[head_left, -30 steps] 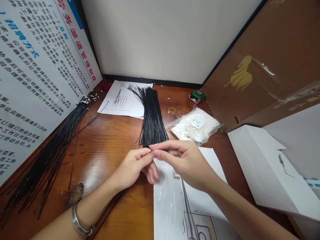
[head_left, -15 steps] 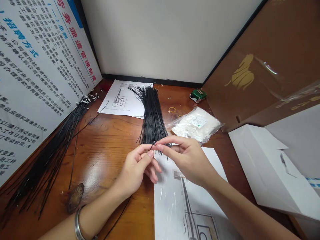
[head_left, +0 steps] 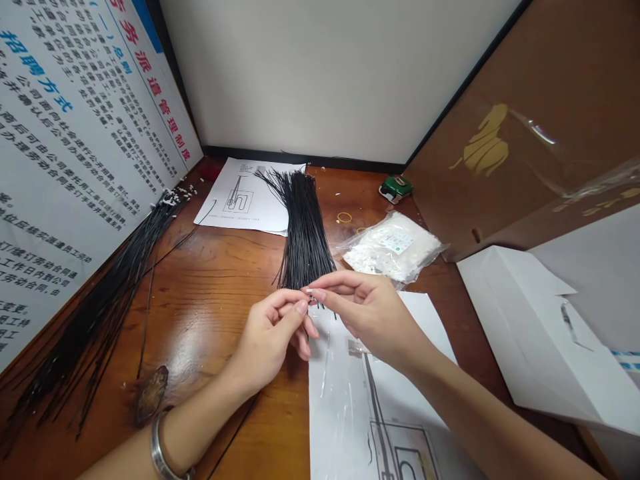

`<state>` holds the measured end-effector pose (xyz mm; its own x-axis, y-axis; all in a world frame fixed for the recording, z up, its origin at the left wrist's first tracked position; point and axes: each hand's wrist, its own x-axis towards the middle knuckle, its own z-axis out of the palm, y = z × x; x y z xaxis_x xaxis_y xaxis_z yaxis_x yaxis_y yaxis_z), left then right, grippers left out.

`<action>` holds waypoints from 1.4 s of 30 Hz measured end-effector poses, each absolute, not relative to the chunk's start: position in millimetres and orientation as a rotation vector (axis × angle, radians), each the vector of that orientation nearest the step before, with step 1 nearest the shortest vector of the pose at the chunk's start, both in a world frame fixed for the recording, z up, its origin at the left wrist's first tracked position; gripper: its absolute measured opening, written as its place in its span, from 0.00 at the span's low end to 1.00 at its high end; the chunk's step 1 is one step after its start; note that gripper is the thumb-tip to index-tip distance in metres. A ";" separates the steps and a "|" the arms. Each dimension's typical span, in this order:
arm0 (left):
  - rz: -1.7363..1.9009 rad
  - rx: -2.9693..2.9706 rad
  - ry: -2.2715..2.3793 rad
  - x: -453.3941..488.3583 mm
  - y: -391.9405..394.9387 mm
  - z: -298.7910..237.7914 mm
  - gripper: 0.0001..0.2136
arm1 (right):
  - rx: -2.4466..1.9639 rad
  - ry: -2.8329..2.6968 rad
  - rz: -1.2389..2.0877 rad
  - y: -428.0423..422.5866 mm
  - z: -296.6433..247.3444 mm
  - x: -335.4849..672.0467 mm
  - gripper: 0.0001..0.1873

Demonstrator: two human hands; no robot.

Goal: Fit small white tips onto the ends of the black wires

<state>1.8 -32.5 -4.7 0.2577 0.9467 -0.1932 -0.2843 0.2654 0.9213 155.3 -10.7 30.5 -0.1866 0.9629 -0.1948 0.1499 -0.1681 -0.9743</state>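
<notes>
My left hand [head_left: 270, 340] is pinched shut on the end of a thin black wire [head_left: 235, 437], whose length trails down under the forearm to the bottom edge. Close by, thumb and forefinger of my right hand [head_left: 375, 313] hold a tiny white connector [head_left: 310, 291]. The fingertips of both hands meet, and whether the wire sits inside the connector is too small to tell. Just beyond them lies a thick bundle of black wires [head_left: 306, 230]. A clear bag of small white pieces [head_left: 395, 247] rests behind my right hand.
Along the left panel lies another bundle of black wires [head_left: 115, 287] with white ends. A printed drawing [head_left: 340, 407] is under my hands, and a second drawing sheet [head_left: 215, 210] lies at the back. A green tape measure [head_left: 396, 188], rubber band [head_left: 345, 217] and white box [head_left: 530, 333] are also here.
A white connector now shows between my right fingertips, where before a dark wire tip was visible. Both hands have barely moved, and the view has shifted slightly.
</notes>
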 end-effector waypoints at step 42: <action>1.006 0.894 0.970 1.0 -31.2 0.3 0.13 | -1.402 -1.385 1.477 -7.9 32.8 160.6 0.10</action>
<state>1.0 -31.2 0.3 0.2279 0.9468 -0.2273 -0.2607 0.2843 0.9226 160.6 -7.9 32.8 -0.2017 0.9460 -0.2536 0.1922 -0.2156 -0.9574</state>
